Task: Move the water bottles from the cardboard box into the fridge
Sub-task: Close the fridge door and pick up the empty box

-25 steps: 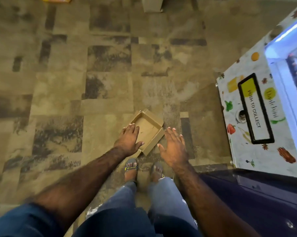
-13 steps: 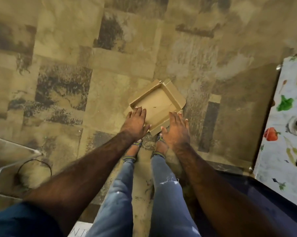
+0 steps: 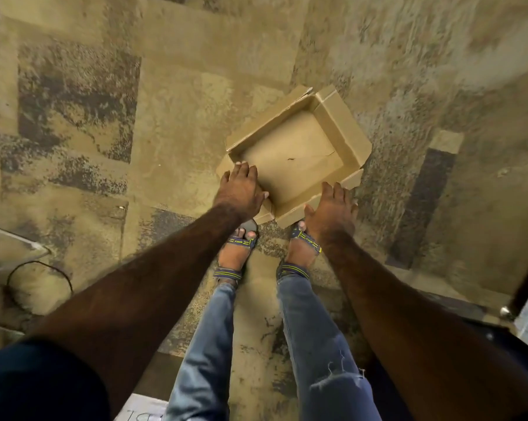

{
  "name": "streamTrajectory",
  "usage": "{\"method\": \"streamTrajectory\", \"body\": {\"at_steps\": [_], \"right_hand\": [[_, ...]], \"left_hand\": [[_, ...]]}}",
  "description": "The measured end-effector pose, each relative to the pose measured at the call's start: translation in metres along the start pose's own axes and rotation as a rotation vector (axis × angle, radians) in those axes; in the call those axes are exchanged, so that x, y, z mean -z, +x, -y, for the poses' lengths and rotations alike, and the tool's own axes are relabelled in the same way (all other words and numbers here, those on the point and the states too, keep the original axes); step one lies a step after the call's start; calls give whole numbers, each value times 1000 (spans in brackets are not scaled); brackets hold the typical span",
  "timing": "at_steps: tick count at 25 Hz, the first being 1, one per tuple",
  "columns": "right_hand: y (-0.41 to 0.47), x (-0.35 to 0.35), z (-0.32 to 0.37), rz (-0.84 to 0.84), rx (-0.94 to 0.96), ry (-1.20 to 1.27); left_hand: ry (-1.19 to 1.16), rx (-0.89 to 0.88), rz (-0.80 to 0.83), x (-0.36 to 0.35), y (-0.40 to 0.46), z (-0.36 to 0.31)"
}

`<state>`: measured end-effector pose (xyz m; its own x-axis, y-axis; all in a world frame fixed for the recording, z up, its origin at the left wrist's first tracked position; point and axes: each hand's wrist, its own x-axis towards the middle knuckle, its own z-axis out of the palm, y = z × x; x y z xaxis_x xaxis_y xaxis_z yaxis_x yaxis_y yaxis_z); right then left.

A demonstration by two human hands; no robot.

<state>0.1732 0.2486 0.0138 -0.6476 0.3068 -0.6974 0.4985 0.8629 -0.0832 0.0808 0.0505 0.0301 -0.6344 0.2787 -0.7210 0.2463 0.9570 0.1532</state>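
We've bent lower: cardboard box (image 3: pixel 293 153) looms larger & closer. Both hands dropped to it, left hand (image 3: pixel 241 189) now over its near-left corner, right hand (image 3: pixel 332 208) at its near-right edge. Fridge front w/ its printed panel has slid out of frame to the right.
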Motion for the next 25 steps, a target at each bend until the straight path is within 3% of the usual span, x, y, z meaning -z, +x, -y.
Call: {"method": "streamTrajectory", "body": {"at_steps": [7,11,16,20,25], "right_hand": [[20,-44,6,43,-195,281],[36,-56,11,110,-343,470],[54,-79,13,213,-430,686],[71,-86,13,312,-491,820],[54,-62,12,190,-510,826]], "left_hand": [[-61,180,-111,-31,50,50],[-202,282,-89,-40,73,72],[-395,249,-59,-47,95,82],[-408,234,-107,-45,101,82],[-482,270,-143,-43,86,79]]}}
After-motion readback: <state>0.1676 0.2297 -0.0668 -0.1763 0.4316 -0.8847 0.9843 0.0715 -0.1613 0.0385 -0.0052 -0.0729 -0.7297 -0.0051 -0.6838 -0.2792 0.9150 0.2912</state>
